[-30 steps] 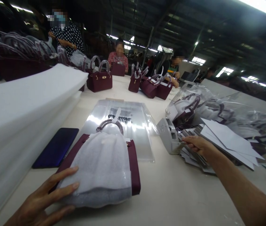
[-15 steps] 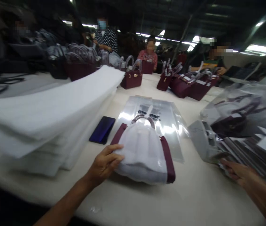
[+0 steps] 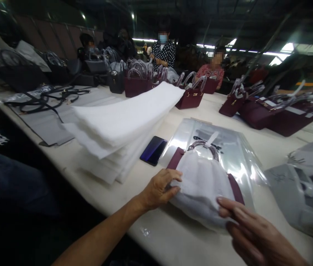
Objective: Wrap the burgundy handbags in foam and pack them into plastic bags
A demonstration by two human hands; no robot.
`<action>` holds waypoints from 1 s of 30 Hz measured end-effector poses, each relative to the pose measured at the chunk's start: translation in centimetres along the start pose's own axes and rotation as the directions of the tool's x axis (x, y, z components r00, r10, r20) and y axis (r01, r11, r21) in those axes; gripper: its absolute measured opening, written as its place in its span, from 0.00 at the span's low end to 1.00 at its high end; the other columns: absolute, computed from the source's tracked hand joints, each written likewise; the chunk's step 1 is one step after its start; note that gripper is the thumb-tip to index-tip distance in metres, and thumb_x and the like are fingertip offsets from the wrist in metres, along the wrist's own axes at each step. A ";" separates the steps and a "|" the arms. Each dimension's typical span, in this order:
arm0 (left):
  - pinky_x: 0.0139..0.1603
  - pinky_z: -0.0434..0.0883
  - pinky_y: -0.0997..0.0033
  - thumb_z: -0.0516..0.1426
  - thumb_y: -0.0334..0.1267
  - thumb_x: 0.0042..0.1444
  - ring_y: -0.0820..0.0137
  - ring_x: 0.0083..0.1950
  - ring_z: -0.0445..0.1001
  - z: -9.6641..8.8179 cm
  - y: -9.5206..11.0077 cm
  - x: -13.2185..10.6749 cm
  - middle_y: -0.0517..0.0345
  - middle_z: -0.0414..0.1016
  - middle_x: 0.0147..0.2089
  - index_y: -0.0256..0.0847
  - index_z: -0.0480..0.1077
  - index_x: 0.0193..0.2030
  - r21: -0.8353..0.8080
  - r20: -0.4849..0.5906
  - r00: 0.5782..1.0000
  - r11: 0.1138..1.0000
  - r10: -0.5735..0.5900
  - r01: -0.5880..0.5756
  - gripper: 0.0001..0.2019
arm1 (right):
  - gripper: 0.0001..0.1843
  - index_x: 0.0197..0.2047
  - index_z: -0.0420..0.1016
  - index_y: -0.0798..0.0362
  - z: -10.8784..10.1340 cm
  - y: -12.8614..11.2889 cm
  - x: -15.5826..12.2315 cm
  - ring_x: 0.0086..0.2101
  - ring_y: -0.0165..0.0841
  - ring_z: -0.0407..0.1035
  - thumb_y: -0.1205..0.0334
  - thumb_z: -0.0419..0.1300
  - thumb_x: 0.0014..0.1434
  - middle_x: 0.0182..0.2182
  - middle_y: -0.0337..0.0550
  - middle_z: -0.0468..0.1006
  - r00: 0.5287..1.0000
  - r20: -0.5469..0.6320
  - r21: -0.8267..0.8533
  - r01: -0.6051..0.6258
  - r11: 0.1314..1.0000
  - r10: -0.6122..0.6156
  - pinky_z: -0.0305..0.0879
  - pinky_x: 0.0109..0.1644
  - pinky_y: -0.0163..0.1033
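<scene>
A maroon handbag [image 3: 174,158] lies on the table, its body wrapped in white foam sheet [image 3: 200,181] and its handles in clear film. My left hand [image 3: 162,186] is closed on the bag's left lower edge, thumb and fingers gripping the foam. At the bag's right lower side, the fingertips of my right hand [image 3: 245,221] are pressed together against or just over the foam. Whatever they pinch, if anything, is too small to make out. Beneath the bag lie clear printed plastic bags [image 3: 228,144].
Left of the bag are a dark phone [image 3: 153,150] and a stack of white foam sheets [image 3: 123,118]. A grey dispenser-like object [image 3: 292,192] stands at right. More maroon handbags [image 3: 191,98], black straps [image 3: 54,98] and several people are farther back.
My right hand has come from beside the grey object to the bag's right side. My left hand still holds the bag. The view has swung left.
</scene>
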State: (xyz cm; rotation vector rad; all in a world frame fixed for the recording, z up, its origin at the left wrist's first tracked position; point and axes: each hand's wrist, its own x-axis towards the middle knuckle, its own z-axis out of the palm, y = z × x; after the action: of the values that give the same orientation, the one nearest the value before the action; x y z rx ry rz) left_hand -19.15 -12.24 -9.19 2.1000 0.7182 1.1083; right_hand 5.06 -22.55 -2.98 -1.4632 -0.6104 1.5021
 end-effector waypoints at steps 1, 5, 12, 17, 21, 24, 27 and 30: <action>0.56 0.64 0.64 0.55 0.34 0.55 0.66 0.53 0.66 0.0 0.0 -0.1 0.51 0.68 0.50 0.40 0.64 0.47 0.000 -0.003 1.000 1.000 -0.004 0.004 0.12 | 0.21 0.41 0.75 0.49 3.0 0.0 -0.1 0.12 0.17 0.46 0.53 0.68 0.41 0.34 0.45 0.75 0.999 0.034 0.044 -0.024 0.999 0.023 0.45 0.10 0.28; 0.52 0.66 0.65 0.55 0.36 0.55 0.67 0.50 0.67 0.0 -0.3 -0.4 0.52 0.67 0.50 0.42 0.59 0.54 0.026 -0.008 1.000 1.000 -0.014 0.014 0.20 | 0.18 0.37 0.76 0.53 10.0 0.4 0.2 0.15 0.15 0.47 0.56 0.68 0.43 0.33 0.42 0.73 0.994 0.097 0.167 -0.063 0.984 0.047 0.43 0.12 0.23; 0.57 0.63 0.65 0.52 0.34 0.59 0.67 0.54 0.64 -0.1 -0.6 -0.2 0.52 0.65 0.54 0.45 0.63 0.55 0.057 0.038 0.994 0.993 0.098 -0.100 0.16 | 0.18 0.38 0.75 0.55 10.1 1.4 1.6 0.16 0.16 0.53 0.57 0.68 0.43 0.33 0.40 0.73 0.994 0.047 0.170 -0.103 0.980 0.097 0.47 0.12 0.23; 0.53 0.66 0.64 0.51 0.36 0.58 0.66 0.51 0.66 -0.3 -0.5 0.0 0.50 0.66 0.53 0.42 0.71 0.46 0.174 0.063 0.995 0.981 0.081 -0.091 0.12 | 0.20 0.37 0.74 0.56 10.6 1.6 1.7 0.16 0.18 0.55 0.54 0.68 0.42 0.35 0.42 0.73 0.993 0.023 0.156 -0.120 0.980 0.118 0.49 0.11 0.25; 0.51 0.66 0.63 0.51 0.35 0.57 0.65 0.49 0.67 -0.5 -0.4 0.3 0.50 0.66 0.53 0.42 0.72 0.45 0.247 0.101 0.990 0.962 0.095 -0.117 0.12 | 0.22 0.40 0.72 0.55 10.8 1.9 0.8 0.19 0.21 0.59 0.54 0.67 0.43 0.41 0.46 0.73 0.992 0.024 0.200 -0.123 0.972 0.121 0.57 0.15 0.28; 0.52 0.65 0.62 0.50 0.34 0.56 0.65 0.49 0.68 -0.8 -0.3 0.4 0.50 0.67 0.53 0.43 0.72 0.45 0.271 0.125 0.987 0.954 0.100 -0.131 0.13 | 0.23 0.42 0.69 0.54 11.0 2.2 0.1 0.19 0.21 0.60 0.54 0.67 0.45 0.41 0.47 0.74 0.995 -0.020 0.216 -0.093 0.972 0.099 0.59 0.17 0.30; 0.53 0.65 0.61 0.50 0.32 0.55 0.65 0.50 0.67 -0.9 -0.2 0.4 0.52 0.66 0.54 0.43 0.72 0.45 0.259 0.126 0.988 0.958 0.093 -0.123 0.14 | 0.28 0.46 0.64 0.52 11.1 2.4 -0.3 0.18 0.23 0.60 0.52 0.67 0.44 0.40 0.47 0.74 0.994 -0.060 0.215 -0.074 0.974 0.089 0.59 0.17 0.31; 0.52 0.65 0.63 0.51 0.35 0.56 0.66 0.49 0.67 -0.7 -0.2 0.4 0.53 0.66 0.54 0.44 0.72 0.45 0.230 0.109 0.992 0.969 0.069 -0.093 0.12 | 0.30 0.46 0.60 0.52 11.0 2.5 -0.3 0.18 0.24 0.61 0.51 0.67 0.43 0.40 0.48 0.74 0.992 -0.089 0.245 -0.060 0.968 0.084 0.59 0.16 0.31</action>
State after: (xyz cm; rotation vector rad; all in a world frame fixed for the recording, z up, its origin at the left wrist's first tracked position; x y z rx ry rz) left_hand -19.52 -11.60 -8.85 2.3856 0.7515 0.9926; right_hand -6.12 -21.22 -3.09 -1.3724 -0.3046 1.4922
